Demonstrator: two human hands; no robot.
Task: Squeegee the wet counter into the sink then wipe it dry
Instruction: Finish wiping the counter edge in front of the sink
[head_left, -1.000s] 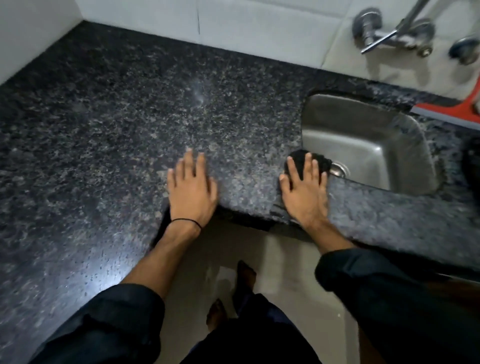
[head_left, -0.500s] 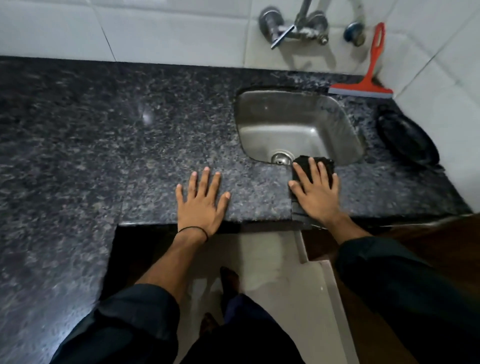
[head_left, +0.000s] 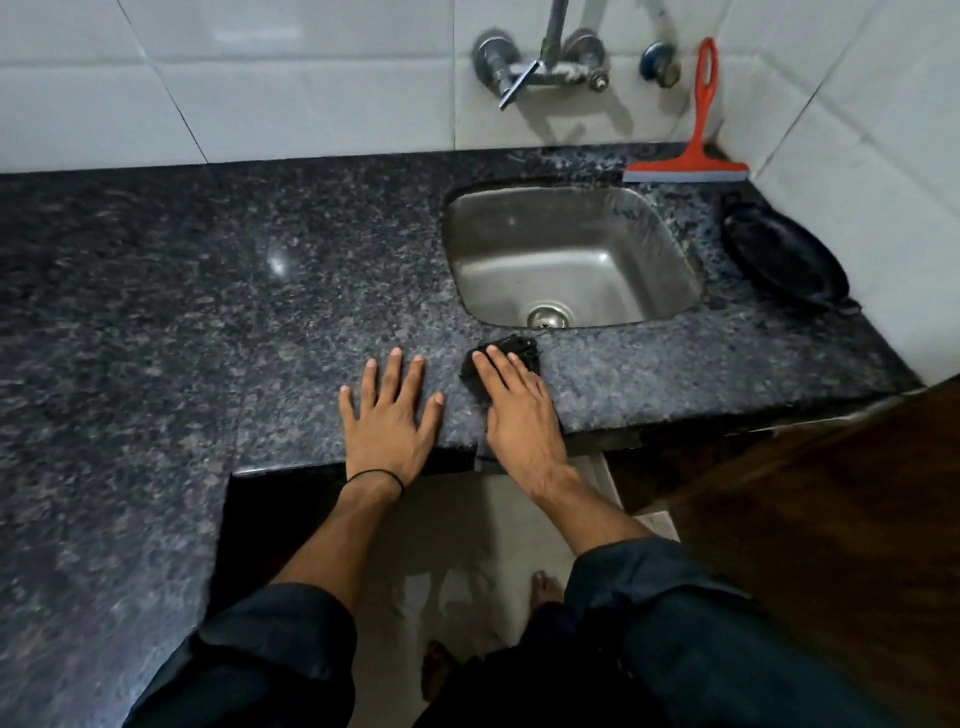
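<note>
The dark speckled granite counter (head_left: 260, 291) wraps around in an L shape. A steel sink (head_left: 571, 249) is set into it at the right. My right hand (head_left: 519, 410) presses flat on a black cloth (head_left: 511, 348) on the counter strip just in front of the sink. My left hand (head_left: 389, 415) lies flat on the counter beside it, fingers spread, holding nothing. A red squeegee (head_left: 693, 156) leans upright against the tiled wall behind the sink's far right corner.
A wall tap (head_left: 540, 67) hangs above the sink. A black pan (head_left: 784, 260) lies on the counter right of the sink, near the side wall. The counter's front edge runs under my wrists, with the floor and my feet below.
My right hand has slid the cloth to the left along the strip in front of the sink, closer to my left hand. The camera view has swung right and upward.
</note>
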